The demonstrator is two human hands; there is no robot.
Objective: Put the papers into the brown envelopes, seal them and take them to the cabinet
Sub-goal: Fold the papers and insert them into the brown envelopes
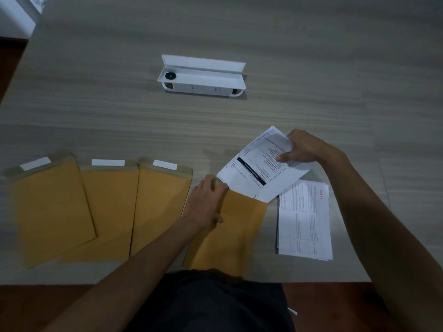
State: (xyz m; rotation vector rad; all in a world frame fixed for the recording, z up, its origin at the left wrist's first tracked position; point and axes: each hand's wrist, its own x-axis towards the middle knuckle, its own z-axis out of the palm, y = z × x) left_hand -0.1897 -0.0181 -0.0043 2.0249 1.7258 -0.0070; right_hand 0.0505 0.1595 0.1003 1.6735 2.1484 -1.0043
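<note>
At the near table edge, printed white papers sit half inside a flat brown paper envelope.
The right hand pinches the papers' top corner; the left hand grips the envelope's mouth.

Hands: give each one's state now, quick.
Left hand: holds the mouth of the brown paper envelope.
Right hand: grips the white printed papers, partly inside that envelope.

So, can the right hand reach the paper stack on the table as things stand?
Probably yes: the stack lies uncovered just below the right hand, nothing between them. But that hand holds papers half inside an envelope, so it must release first.
</note>
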